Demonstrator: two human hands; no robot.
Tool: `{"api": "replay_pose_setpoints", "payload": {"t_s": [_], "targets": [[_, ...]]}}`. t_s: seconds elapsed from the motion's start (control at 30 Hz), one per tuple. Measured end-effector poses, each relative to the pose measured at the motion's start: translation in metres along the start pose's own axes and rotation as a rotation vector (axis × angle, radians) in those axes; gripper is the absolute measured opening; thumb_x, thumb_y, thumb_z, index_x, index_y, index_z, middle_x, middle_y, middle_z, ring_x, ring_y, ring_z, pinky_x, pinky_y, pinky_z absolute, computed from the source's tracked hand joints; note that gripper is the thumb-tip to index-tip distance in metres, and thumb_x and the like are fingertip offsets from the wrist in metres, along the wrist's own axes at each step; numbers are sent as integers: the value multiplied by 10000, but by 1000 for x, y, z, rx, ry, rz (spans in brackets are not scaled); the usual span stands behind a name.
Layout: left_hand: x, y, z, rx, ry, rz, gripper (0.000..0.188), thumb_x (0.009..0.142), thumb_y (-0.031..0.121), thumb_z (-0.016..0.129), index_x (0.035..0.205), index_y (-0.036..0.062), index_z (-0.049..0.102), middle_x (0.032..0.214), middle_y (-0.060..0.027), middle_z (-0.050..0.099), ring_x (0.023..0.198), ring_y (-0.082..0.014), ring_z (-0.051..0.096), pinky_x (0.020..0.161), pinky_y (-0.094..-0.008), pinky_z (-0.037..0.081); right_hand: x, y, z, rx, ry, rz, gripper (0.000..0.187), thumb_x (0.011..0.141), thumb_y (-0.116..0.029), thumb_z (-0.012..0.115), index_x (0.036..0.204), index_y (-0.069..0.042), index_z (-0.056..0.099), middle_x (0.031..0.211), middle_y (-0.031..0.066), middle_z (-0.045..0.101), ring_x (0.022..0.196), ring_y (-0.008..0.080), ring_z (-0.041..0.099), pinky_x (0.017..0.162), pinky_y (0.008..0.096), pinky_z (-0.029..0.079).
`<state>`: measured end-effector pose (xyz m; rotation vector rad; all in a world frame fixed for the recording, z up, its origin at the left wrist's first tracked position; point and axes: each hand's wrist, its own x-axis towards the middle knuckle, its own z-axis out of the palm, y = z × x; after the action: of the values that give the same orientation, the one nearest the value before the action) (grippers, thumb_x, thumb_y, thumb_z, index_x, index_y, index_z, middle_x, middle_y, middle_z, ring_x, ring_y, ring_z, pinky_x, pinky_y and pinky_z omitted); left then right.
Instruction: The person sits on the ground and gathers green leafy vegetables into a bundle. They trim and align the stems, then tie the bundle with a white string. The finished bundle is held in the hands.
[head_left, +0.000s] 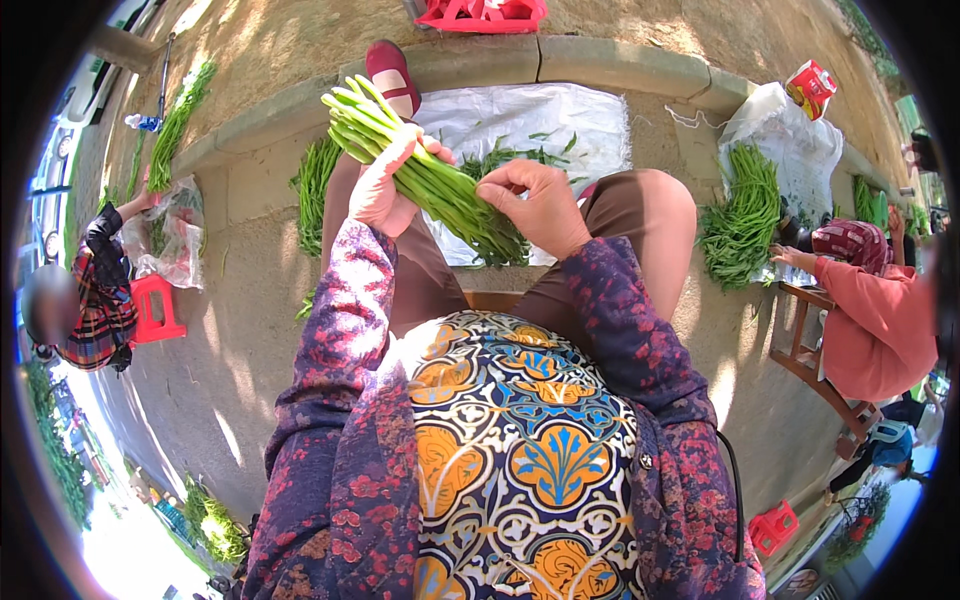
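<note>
A thick bunch of green leafy stalks [432,180] lies slantwise above my lap, its pale cut ends up at the left and its darker leafy ends down at the right. My left hand [382,190] is wrapped round the middle of the bunch, thumb on top. At the leafy end, the thumb and fingers of my right hand [540,205] are pinched together on the leaves; the fingertips are partly hidden. Between my knees a white woven sheet [590,115] is spread on the ground, with loose green leaves [525,156] scattered over it.
More green stalks [316,190] lie beside my left knee. A larger heap [742,215] rests at the right, near a white sack [790,135] and red carton [810,88]. A stone curb [620,70] runs ahead, with a red bag [480,14] beyond. People work on both sides.
</note>
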<state>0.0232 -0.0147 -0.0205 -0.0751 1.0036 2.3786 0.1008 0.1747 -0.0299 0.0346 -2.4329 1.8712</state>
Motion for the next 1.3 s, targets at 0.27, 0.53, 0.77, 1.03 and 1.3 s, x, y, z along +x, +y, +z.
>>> {"api": "replay_pose_setpoints", "payload": {"t_s": [0.27,0.53,0.77,1.03,1.3], "targets": [[5,-2,3,3,193,-20,162,853,192,657,950,85,584,896,-79,635,882,-233,620,778,-403,522,-4,4,-8,-107,21,-188,96,757,-84,670,845,-48,659,759,67,610,695,190,588,645,295,474],[5,-5,2,-41,209,-51,184,838,196,675,951,86,581,912,-91,635,886,-232,619,780,-412,525,-5,7,-2,-292,-22,-282,100,745,-65,653,839,-83,627,790,76,573,763,263,596,672,337,478],[3,-3,6,135,259,-25,191,820,162,685,943,57,583,915,-99,647,846,-200,616,743,-365,516,-4,14,-12,-161,-108,-142,85,741,-69,658,813,-50,617,775,88,579,743,246,591,675,328,473],[-4,-4,12,392,209,-3,242,784,131,725,961,63,575,862,-83,650,800,-181,614,699,-342,504,5,26,-37,213,-67,193,101,853,-96,614,862,4,618,782,-31,593,736,44,515,672,208,433],[1,-3,9,328,262,-12,277,771,146,746,969,57,575,823,-75,634,756,-186,614,672,-349,512,2,25,-24,-128,-88,37,127,799,-121,626,811,4,645,694,14,630,652,68,540,625,247,452]]}}
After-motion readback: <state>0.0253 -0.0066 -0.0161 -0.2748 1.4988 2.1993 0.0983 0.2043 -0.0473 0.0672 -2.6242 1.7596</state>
